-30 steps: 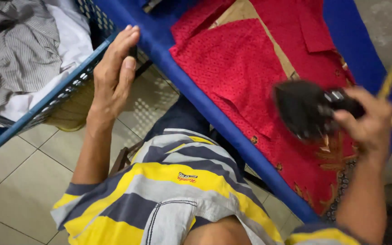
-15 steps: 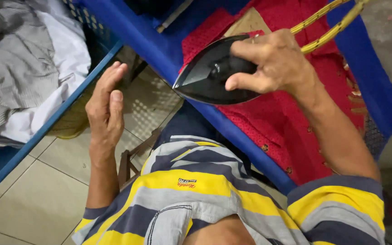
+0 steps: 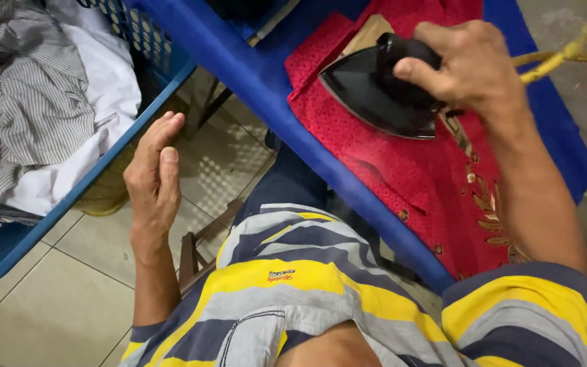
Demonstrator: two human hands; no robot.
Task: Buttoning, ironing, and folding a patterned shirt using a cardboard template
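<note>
Black iron (image 3: 375, 95): I see a dark, glossy body with a pointed nose, tilted, its soleplate on the red garment (image 3: 402, 170).
Right hand (image 3: 470, 68): closed around the iron's handle, fingers wrapped over it.
Cord (image 3: 565, 51): yellow, braided, running away from the iron past the right hand.
Left hand (image 3: 154, 173): open, fingers straight, holding nothing, well apart from the iron, beside the blue basket (image 3: 69, 197).
Surface: blue ironing board (image 3: 259, 75) under the iron; garment has gold embroidery.
Basket: striped and white laundry.
Room: pale tiled floor (image 3: 28, 319), below the iron's board.
</note>
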